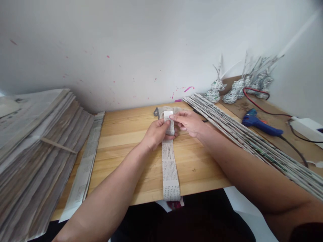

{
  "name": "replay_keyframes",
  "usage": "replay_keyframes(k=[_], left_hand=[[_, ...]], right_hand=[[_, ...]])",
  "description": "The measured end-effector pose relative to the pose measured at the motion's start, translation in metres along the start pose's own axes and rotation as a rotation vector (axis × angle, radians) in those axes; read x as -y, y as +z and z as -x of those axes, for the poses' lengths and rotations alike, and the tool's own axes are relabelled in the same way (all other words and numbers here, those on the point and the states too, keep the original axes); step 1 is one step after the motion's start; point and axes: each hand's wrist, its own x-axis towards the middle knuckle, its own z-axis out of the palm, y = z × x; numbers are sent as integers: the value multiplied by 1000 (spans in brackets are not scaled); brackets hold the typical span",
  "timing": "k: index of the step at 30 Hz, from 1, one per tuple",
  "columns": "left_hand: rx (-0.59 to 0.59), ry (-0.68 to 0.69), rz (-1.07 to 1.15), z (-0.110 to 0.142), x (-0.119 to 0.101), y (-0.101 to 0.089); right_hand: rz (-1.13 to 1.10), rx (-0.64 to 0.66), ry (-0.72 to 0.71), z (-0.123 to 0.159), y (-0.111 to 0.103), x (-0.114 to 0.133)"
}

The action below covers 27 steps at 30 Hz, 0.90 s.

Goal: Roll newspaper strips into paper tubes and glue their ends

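Observation:
A long printed newspaper strip (170, 164) runs down the middle of the wooden table (121, 134), its near end reaching the front edge. Both hands grip its far end, which is lifted off the wood. My left hand (158, 131) pinches it from the left, thumb on top. From the right, my right hand (188, 122) holds the same end between thumb and fingers; some fingertips are hidden behind the paper. Just beyond the hands lies a pale knitted glove (161, 110) with a grey cuff, partly covered by the strip and the right hand.
At left stands a tall newspaper stack (50, 151), with more cut strips (85, 168) beside it. Rolled paper sticks (242, 141) lie diagonally on the right. Beyond them are a blue glue gun (262, 124), a white power strip (308, 129), cables and several woven paper figures (234, 90).

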Motion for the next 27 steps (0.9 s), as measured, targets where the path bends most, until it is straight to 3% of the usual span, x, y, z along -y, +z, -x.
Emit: replay_keyframes(k=[8, 18, 27], left_hand=[[32, 39, -18, 4, -2, 2], [-58, 60, -71, 0, 3, -3], [-59, -7, -55, 1, -1, -2]], right_hand=[[23, 12, -31, 1, 2, -2], [101, 76, -144, 4, -3, 8], [94, 108, -94, 4, -7, 8]])
